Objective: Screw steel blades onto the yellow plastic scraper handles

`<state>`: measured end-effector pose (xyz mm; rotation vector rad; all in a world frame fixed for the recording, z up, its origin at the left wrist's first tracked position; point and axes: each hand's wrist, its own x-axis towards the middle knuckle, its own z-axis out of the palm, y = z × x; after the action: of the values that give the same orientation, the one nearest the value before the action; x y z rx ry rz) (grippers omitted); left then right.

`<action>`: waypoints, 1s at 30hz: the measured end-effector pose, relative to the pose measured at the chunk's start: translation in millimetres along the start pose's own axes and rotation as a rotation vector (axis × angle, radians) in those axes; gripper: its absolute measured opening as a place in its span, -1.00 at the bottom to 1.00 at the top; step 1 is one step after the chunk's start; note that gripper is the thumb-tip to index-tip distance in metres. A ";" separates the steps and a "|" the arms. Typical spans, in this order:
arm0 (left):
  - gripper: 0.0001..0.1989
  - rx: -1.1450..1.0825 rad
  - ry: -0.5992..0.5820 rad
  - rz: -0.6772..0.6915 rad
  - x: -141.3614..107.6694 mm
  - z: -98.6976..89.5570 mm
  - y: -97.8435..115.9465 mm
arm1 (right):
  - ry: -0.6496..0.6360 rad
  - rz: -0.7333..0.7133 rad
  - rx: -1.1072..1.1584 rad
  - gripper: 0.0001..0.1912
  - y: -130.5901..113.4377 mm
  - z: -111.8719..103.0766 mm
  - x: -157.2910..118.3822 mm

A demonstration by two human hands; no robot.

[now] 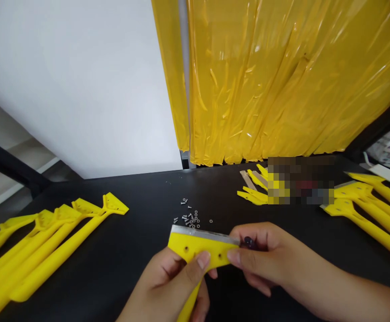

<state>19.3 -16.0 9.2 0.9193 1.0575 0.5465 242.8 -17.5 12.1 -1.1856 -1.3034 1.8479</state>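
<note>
Head view: our left hand (178,279) grips the blade scraper (196,250), right hand (268,255) pinches its corner; likely light, stiff; handle (190,305) suits left palm.

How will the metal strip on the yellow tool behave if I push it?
The metal strip is probably stiff: its edge runs straight. It may slide on the yellow tool, since no screw heads show in the two visible holes. Its smooth grey face could be slippery.

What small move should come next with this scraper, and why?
I'd probably have the right hand take a screw while the left hand steadies the scraper: its blade lies along the edge, but two visible holes look empty, and screws lie loose nearby.
</note>
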 end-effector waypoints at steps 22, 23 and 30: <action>-0.61 -0.136 0.238 0.020 10.0 -9.3 4.5 | 0.244 -0.435 -1.415 -0.68 19.7 -16.3 32.0; -0.60 -0.137 0.236 0.021 9.3 -8.8 4.4 | 0.237 -0.437 -1.423 -0.71 19.7 -16.5 32.0; -0.55 -0.123 0.171 0.016 7.5 -4.2 4.4 | 0.231 -0.432 -1.446 -0.73 28.4 -13.9 30.8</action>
<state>18.8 -6.3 8.4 0.7842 1.1573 0.7054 242.8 4.1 -26.4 -1.4379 -2.5445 0.2276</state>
